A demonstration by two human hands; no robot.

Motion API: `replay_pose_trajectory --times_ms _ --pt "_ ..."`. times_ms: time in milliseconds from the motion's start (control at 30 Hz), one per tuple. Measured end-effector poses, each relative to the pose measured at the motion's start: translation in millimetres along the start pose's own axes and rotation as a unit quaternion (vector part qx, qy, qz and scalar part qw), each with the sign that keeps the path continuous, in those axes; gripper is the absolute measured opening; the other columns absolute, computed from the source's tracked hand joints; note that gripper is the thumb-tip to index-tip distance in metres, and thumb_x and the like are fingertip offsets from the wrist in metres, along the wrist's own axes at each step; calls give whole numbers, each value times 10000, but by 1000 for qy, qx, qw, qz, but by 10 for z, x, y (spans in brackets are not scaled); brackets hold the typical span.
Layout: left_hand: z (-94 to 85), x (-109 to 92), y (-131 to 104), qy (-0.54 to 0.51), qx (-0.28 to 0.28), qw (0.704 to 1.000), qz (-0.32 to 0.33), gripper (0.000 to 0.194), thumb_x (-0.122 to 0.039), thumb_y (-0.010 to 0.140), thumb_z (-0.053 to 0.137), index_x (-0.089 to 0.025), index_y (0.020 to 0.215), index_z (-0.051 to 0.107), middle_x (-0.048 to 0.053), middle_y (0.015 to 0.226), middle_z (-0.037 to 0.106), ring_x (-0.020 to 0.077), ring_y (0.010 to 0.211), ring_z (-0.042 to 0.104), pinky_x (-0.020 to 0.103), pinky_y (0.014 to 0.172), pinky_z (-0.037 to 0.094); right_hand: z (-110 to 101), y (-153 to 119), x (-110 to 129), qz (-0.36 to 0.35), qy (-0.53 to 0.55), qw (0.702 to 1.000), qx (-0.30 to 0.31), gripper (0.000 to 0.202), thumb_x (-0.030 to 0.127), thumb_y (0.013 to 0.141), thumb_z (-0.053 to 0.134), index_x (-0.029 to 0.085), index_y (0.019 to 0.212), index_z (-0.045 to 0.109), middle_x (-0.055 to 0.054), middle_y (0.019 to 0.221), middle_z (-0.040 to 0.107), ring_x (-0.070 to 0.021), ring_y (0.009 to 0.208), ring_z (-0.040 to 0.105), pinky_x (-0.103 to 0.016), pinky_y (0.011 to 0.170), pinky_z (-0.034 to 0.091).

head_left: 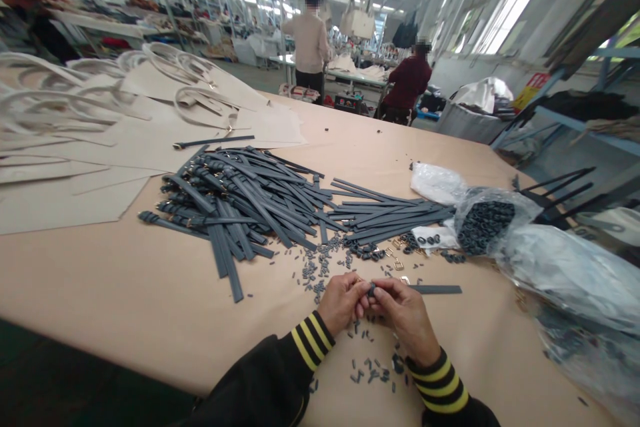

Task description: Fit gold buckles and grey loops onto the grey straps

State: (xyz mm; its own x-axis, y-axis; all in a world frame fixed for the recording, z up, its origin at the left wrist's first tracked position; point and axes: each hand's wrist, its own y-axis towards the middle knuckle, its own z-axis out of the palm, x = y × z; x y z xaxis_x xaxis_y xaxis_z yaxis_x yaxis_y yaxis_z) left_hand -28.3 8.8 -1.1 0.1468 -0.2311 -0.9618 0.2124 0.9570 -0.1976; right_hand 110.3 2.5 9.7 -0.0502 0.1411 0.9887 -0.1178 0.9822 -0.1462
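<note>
Near the front of the table my left hand [345,299] and my right hand [407,317] meet, both closed. Pinched between their fingertips is a small dark loop [371,289], mostly covered by the fingers. A dark grey strap [437,289] sticks out to the right from behind my right hand; whether the hand touches it cannot be seen. Just above that hand lies a gold buckle [405,280]. Tiny dark strip pieces [314,268] are scattered beyond my left hand, and more short pieces [371,371] lie below between my wrists.
A large heap of buckled straps [240,190] covers the table's middle, with loose straps [390,213] beside it. Cream panels with handles [100,140] are stacked left. At right are a plastic bag of dark loops [485,223] and clear plastic bags [570,280]. People work beyond the table.
</note>
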Motion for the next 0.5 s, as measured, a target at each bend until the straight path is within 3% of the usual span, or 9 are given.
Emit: replay_pose_trajectory --times_ms 200,300,500 --pt "4 23 -46 104 -68 990 61 336 -389 801 411 -160 564 478 -56 370 462 55 308 395 161 358 325 137 53 19 -6 1 1000 8 311 419 678 633 148 812 561 -29 708 619 -167 640 608 -310 626 532" --pt "-16 1 -51 127 -94 985 73 338 -400 805 402 -170 565 463 -53 395 477 62 317 400 173 375 339 163 59 70 9 -17 1000 17 290 415 683 626 156 767 527 -9 669 604 -146 597 597 -262 553 515" --pt "-15 -1 -53 167 -73 980 76 349 -418 822 358 -184 579 447 -43 423 504 78 327 414 191 386 347 187 43 97 12 -56 998 17 298 422 690 609 161 643 475 21 504 553 -108 453 522 -211 442 426"
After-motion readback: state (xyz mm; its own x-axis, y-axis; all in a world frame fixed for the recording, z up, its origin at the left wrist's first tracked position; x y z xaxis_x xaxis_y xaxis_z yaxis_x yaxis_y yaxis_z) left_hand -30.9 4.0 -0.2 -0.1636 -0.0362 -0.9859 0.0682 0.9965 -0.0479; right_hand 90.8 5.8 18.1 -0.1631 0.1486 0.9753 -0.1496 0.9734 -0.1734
